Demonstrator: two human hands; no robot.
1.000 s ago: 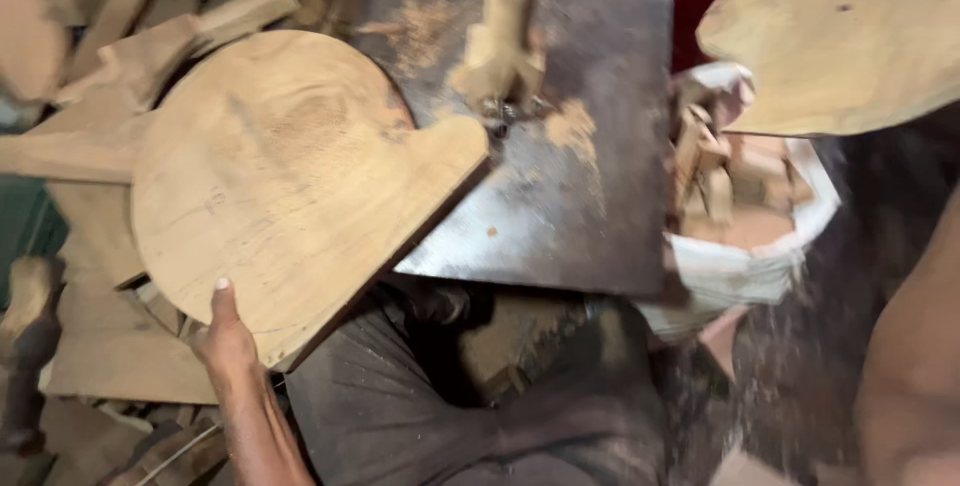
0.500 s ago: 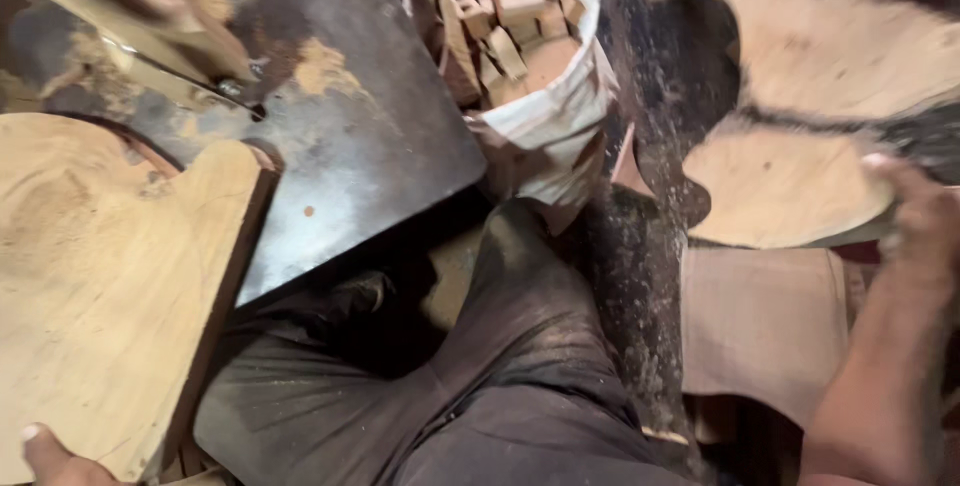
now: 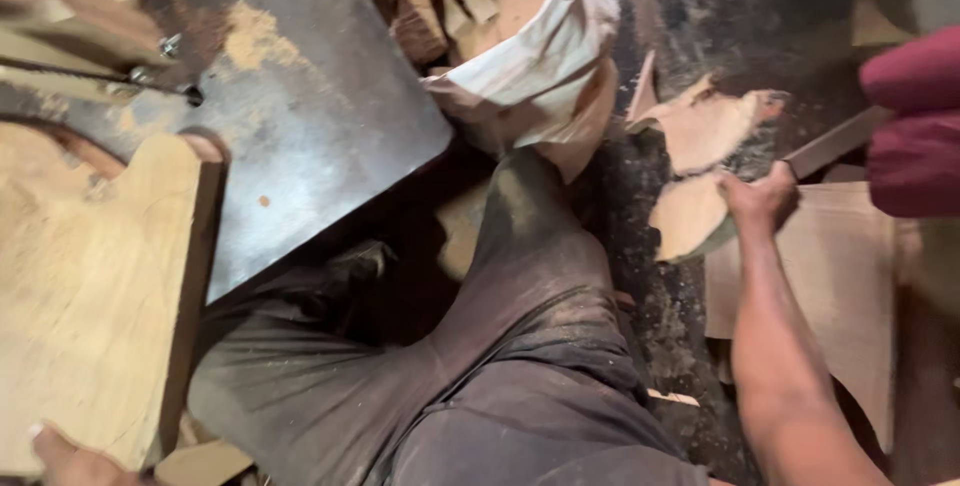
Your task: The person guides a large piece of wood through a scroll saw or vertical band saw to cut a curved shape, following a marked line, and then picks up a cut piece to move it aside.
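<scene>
**Setting aside a cut offcut**

Gripping a pale curved wooden offcut at right of centre, the right hand is closed on its upper edge, low beside stacked boards. Judged step: discarding waste; the next move calls for a clear drop spot. The left hand, lower left, touches the large light rounded wooden board; its grip cannot be told.

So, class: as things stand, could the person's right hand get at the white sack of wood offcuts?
Probably yes, but not freely: the right hand is closed on a wooden offcut, so it is occupied. Otherwise only dark floor lies between it and the white sack, with nothing blocking.
</scene>
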